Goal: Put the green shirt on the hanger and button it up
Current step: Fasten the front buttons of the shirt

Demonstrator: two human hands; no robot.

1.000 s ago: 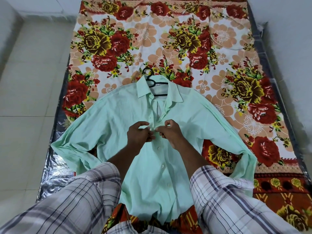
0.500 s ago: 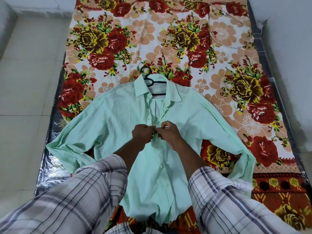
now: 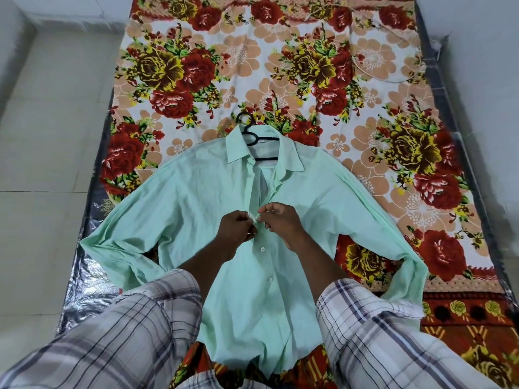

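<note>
The green shirt (image 3: 196, 209) lies flat on the floral bedsheet (image 3: 252, 66), sleeves spread to both sides, collar pointing away from me. A black hanger (image 3: 250, 133) sits inside the collar, its hook sticking out above it. At chest height on the placket, my left hand (image 3: 237, 227) pinches one edge of the front. My right hand (image 3: 280, 220) pinches the other edge, fingertips meeting the left hand's over a button. Below my hands the front is closed, with two buttons showing. Above them the placket gapes open up to the collar.
The sheet covers a mattress (image 3: 81, 276) wrapped in shiny plastic, lying on a pale tiled floor (image 3: 47, 164). A wall (image 3: 483, 80) runs along the right side. My checked sleeves (image 3: 126, 332) fill the bottom of the view.
The view has shifted slightly. My two hands have drawn closer together at the same spot on the placket, fingertips now touching.
</note>
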